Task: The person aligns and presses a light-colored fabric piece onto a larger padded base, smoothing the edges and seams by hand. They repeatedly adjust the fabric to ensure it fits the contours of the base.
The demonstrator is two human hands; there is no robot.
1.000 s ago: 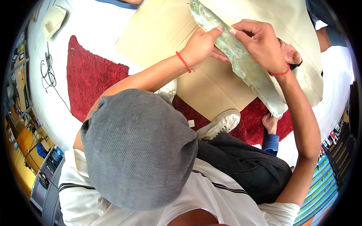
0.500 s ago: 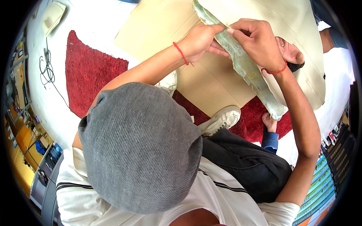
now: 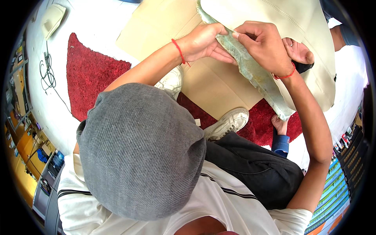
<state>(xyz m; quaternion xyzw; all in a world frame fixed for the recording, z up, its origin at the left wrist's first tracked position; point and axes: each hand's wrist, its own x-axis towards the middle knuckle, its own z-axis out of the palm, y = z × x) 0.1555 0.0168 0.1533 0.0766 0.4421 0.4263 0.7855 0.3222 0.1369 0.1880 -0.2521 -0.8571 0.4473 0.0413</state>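
Cardboard [image 3: 223, 86], tan and creased with fold lines, lies over deep-red shaggy rug [image 3: 94, 78] on a glossy white floor [image 3: 43, 117]. At the upper left sits a cream, rounded piece [image 3: 53, 21], and below it a loosely looped black cable [image 3: 47, 76] trails over the floor. Cluttered shelving [image 3: 23, 147] bends along the left rim. Above the cardboard spreads a smooth cream cover [image 3: 297, 19] with a stitched seam; the long, ragged-edged greenish-grey strip [image 3: 258, 76] runs along its near side, slanting from top centre down to the rug at the right. The left hand [image 3: 207, 42] grips the strip's upper part, thumb on top, its other fingers stretched out along the underside. The right hand [image 3: 263, 45] pinches the border of strip and cover between thumb and forefinger, its remaining fingers curled. A grey ribbed cap [image 3: 141, 152] blocks much of the lower left. The strip's upper end almost meets the top edge of the view, and the cover is cut off there. Another person shows only in parts: whether the bare skin beside the right wrist is hand or foot is hard to tell. Blue stripes at the right rim are too distorted to identify.
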